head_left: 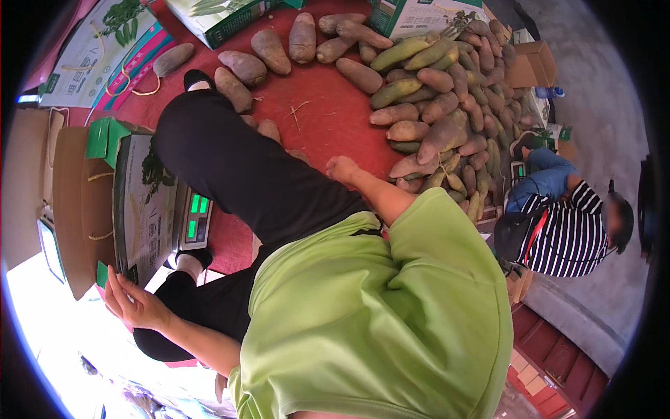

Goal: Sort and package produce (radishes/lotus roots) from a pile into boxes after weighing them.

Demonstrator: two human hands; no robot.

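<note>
At the left, a printed carton with green end flaps stands with its brown lid raised, on a scale with lit green digits. My left hand is at the carton's near corner. Its fingers are stretched out and touch or nearly touch the green flap. Over the red floor covering, my right hand has its fingers curled in, and no object shows in it. To its right lies a large heap of long radishes, reddish-brown and green with soil on them. The inside of the carton is hidden.
Loose radishes lie in an arc beyond my knee. More printed cartons stand at the far side, another carton behind the heap. At the right a person in a striped top crouches near another scale.
</note>
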